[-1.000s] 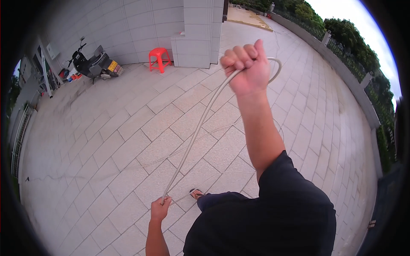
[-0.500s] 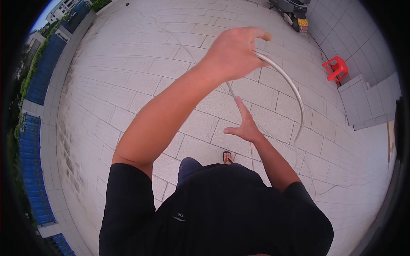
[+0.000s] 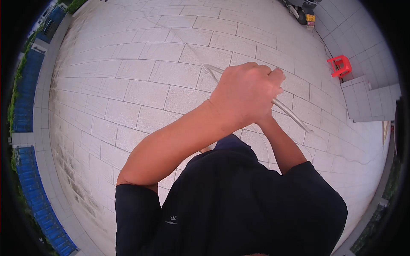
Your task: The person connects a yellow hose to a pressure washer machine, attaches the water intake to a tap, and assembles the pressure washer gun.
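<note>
One pale hose in play, looping out both sides of left hand, which is clenched tight around it, chest-high over paved floor. Right hand hidden behind left; grip cannot be told. Red stool far right by tiled wall.

The right hand is hidden behind the closed left hand; only its forearm shows, so its grip cannot be told. The pale hose vanishes inside the left fist, its middle unseen. A scooter at the pavement's far edge is cut off by the picture's rim. One foot is hidden beneath the dark shirt.
</note>
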Available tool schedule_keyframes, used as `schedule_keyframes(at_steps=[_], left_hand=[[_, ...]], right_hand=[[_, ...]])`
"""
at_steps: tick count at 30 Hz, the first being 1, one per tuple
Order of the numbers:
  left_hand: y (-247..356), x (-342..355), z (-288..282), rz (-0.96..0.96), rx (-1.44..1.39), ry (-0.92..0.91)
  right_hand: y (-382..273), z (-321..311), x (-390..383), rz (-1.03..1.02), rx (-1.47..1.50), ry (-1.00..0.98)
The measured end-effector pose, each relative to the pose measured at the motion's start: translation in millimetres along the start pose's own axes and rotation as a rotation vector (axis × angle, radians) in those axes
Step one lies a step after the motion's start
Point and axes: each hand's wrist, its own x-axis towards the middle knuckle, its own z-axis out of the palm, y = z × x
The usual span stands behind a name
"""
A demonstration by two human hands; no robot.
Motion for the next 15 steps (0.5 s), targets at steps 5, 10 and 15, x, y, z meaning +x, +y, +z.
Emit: schedule_keyframes(at_steps=[5,10,15], left_hand=[[-55,26,25,0.147,-0.501,-0.168],[-188,55,-13,0.408,-0.475,-0.191],[-428,73,-17,-0.112,-0.662,-0.212]], right_hand=[[-25,25,86,0.097,0.365,0.247],[-116,56,203,-0.116,0.331,0.488],[-163,11,286,-0.489,1.131,0.54]])
